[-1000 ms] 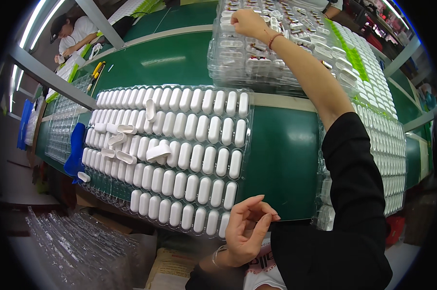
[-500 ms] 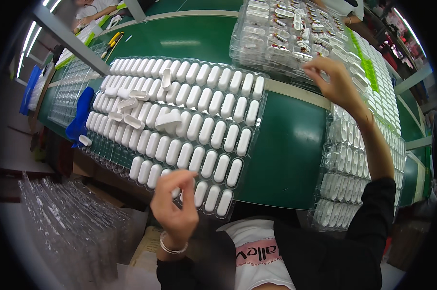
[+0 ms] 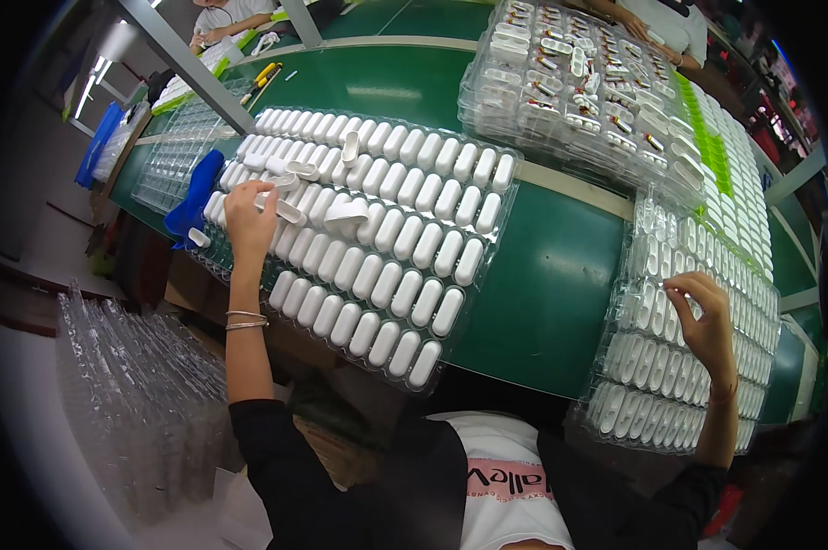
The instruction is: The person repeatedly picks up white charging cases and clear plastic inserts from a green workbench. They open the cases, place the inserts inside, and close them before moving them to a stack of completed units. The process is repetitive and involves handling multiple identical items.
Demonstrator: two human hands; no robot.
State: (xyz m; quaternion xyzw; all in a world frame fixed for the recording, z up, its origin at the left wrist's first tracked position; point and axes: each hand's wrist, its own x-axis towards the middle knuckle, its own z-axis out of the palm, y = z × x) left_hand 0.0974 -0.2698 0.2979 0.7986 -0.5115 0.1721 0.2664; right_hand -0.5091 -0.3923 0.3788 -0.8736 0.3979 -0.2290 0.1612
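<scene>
My left hand (image 3: 250,220) reaches over the left part of a clear tray (image 3: 476,291) filled with rows of white rounded-oblong plastic shells (image 3: 370,276). Its fingers close on one of the loose white shells lying across the rows. Beside it, another loose shell (image 3: 290,212) lies hollow side up, and a curved white piece (image 3: 347,213) rests farther right. My right hand (image 3: 704,316) hovers at a second tray on the right, which holds open white shells (image 3: 654,307). Thumb and index finger are pinched together there; whatever may be between them is too small to make out.
Stacked clear trays (image 3: 533,119) hold shells with small wired parts at the back right. A blue cloth-like item (image 3: 194,197) lies left. Several clear trays (image 3: 139,403) stand on edge lower left. A grey post (image 3: 189,69) rises back left. Other people sit across the green table (image 3: 542,275).
My left hand has moved from the front of the tray up and left to the loose shells. My right hand has come back from the stacked trays to the open shells. The view has shifted slightly.
</scene>
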